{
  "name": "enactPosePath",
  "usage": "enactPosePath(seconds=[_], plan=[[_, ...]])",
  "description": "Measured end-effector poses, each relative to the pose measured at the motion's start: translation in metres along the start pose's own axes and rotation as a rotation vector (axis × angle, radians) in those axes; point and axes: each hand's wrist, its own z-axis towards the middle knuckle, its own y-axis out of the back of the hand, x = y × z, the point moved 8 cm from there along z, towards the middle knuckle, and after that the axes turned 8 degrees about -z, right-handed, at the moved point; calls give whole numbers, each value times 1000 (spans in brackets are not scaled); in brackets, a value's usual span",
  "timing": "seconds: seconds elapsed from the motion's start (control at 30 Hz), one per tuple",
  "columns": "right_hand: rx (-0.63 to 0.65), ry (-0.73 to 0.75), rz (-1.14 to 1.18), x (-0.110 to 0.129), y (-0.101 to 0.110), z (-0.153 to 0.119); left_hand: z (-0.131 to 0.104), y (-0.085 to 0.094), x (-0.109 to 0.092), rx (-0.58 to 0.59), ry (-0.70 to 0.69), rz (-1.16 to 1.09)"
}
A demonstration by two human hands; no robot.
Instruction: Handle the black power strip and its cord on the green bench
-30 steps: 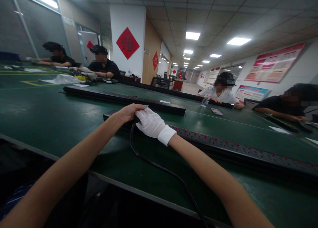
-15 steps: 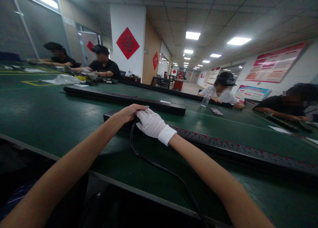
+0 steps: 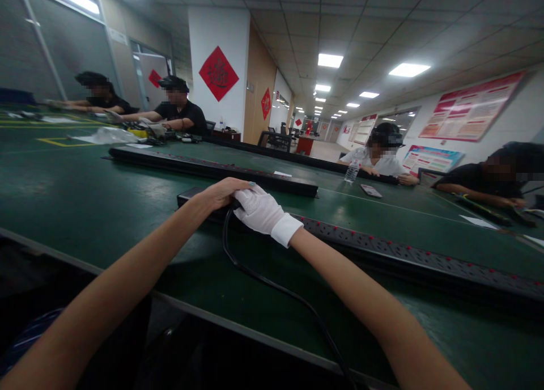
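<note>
My left hand point(image 3: 223, 193) is bare and meets my right hand point(image 3: 259, 210), which wears a white glove, over the left part of a long black strip point(image 3: 382, 247) with red dots. A black cable point(image 3: 272, 281) comes out from beneath the joined hands and curves down to the right over the table edge. The glove's fingers are wrapped round the cable's end near the strip. My left fingers are bent against the same spot; what they grip is hidden behind them.
Beyond lies a second black strip point(image 3: 204, 166) on the green table point(image 3: 127, 208). A plastic bottle point(image 3: 352, 170), a phone point(image 3: 371, 191) and white paper point(image 3: 477, 222) are to the right. A plastic bag point(image 3: 111, 135) lies left. Several people sit around the table.
</note>
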Motion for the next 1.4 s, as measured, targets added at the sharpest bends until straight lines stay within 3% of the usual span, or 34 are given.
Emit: enactPosePath(seconds=[0.43, 0.83, 1.17, 1.27, 1.4], plan=[[-17, -24, 10, 0, 0, 0, 10, 9, 6, -107, -16, 31], [-8, 15, 14, 2, 3, 0, 2, 1, 3, -16, 48, -23], [-1, 1, 15, 0, 1, 0, 12, 6, 9, 77, 102, -43], [-4, 8, 4, 0, 1, 0, 12, 4, 6, 100, 45, -16], [-18, -5, -10, -2, 1, 1, 10, 0, -2, 99, -144, 88]])
